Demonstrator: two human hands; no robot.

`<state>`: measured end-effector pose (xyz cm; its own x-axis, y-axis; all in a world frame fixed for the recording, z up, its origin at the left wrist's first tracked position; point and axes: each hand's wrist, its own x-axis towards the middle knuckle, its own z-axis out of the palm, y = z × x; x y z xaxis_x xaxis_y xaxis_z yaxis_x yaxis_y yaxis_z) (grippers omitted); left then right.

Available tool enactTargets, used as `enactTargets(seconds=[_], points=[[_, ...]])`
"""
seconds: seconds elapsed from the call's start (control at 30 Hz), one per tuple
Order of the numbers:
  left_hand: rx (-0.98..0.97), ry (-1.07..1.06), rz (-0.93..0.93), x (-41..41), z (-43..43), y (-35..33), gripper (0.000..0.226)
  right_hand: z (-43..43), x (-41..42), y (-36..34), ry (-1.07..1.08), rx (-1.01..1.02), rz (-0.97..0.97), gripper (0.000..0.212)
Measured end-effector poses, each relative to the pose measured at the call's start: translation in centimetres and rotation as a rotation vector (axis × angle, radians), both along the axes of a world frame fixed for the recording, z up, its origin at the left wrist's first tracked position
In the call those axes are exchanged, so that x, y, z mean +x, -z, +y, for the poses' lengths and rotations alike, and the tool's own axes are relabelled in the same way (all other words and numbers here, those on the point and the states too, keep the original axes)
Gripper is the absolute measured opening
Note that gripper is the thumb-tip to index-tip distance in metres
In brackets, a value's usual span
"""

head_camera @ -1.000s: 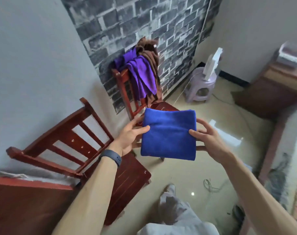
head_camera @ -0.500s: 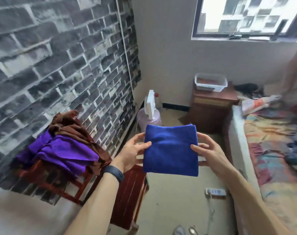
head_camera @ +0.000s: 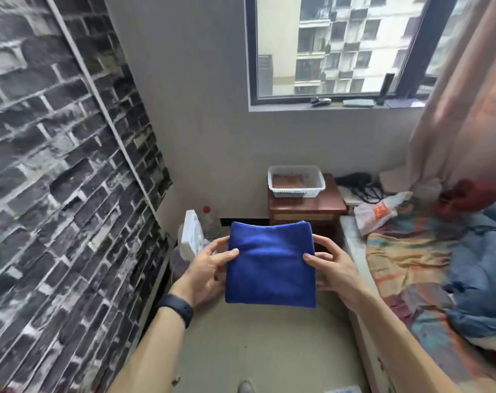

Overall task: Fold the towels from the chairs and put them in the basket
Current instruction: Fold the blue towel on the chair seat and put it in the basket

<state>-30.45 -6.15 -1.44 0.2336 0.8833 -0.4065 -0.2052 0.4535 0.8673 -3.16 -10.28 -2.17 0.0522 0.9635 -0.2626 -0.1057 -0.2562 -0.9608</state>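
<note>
A folded blue towel (head_camera: 270, 263) hangs in the air in front of me, a flat square. My left hand (head_camera: 205, 269) pinches its left edge, thumb on the front and fingers behind. My right hand (head_camera: 336, 272) pinches the right edge the same way. A white plastic basket (head_camera: 296, 181) stands on a wooden nightstand (head_camera: 307, 207) beyond the towel, under the window. I can see a brownish layer at the basket's bottom. The chairs are out of view.
A dark brick-pattern wall (head_camera: 56, 180) runs along the left. A white fan (head_camera: 191, 236) on a stool and a bottle stand by the wall near the nightstand. A bed (head_camera: 428, 268) with rumpled bedding fills the right. A curtain (head_camera: 465, 95) hangs at the upper right.
My view has swung right from the chairs toward the window and nightstand. The chairs with purple and brown towels have left the frame. Both hands keep the same hold on the blue towel.
</note>
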Motion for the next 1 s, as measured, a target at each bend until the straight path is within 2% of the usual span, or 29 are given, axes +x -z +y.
enactTargets(seconds=[0.33, 0.63, 1.0], points=[[-0.022, 0.159, 0.096, 5.9, 25.2, 2.0, 0.036, 21.4, 5.5, 2.0, 0.125, -0.07, -0.002, 0.041], [-0.125, 0.273, 0.18, 12.3, 42.0, 6.1, 0.034, 36.1, 10.6, 5.2, 0.213, -0.178, -0.029, 0.033], [-0.36, 0.192, 0.306, 21.9, 60.6, 15.5, 0.027, 57.6, 20.1, 14.5, 0.159, -0.451, -0.076, 0.033]])
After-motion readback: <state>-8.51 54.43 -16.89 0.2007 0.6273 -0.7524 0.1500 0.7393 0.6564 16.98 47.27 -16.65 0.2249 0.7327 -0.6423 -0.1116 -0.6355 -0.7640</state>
